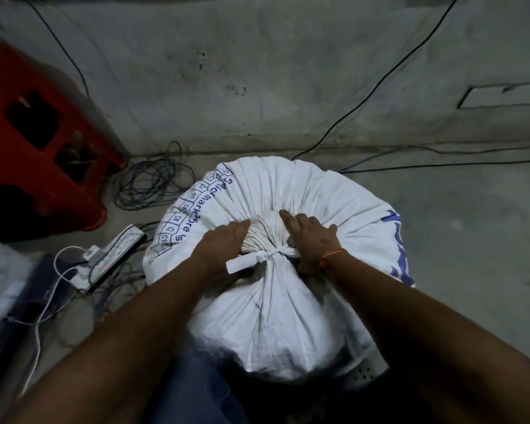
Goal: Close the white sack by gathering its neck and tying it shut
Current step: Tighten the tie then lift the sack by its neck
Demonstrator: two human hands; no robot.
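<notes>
A full white woven sack [328, 206] with blue print stands on the concrete floor in the middle of the view. Its neck [268, 237] is gathered into a bunch, and a white strip tie [257, 256] runs around it, with a flat loose end sticking out to the left. My left hand [224, 249] grips the neck from the left, fingers curled on the bunched cloth. My right hand [314, 237] presses on the neck from the right, index finger stretched over the top; an orange thread band is on that wrist.
A red plastic stool [40, 142] lies at the left. Coiled dark cables [153, 182] and a power strip [114, 255] with a white cord sit on the floor left of the sack. Black wires [380, 84] run across the grey wall and floor behind.
</notes>
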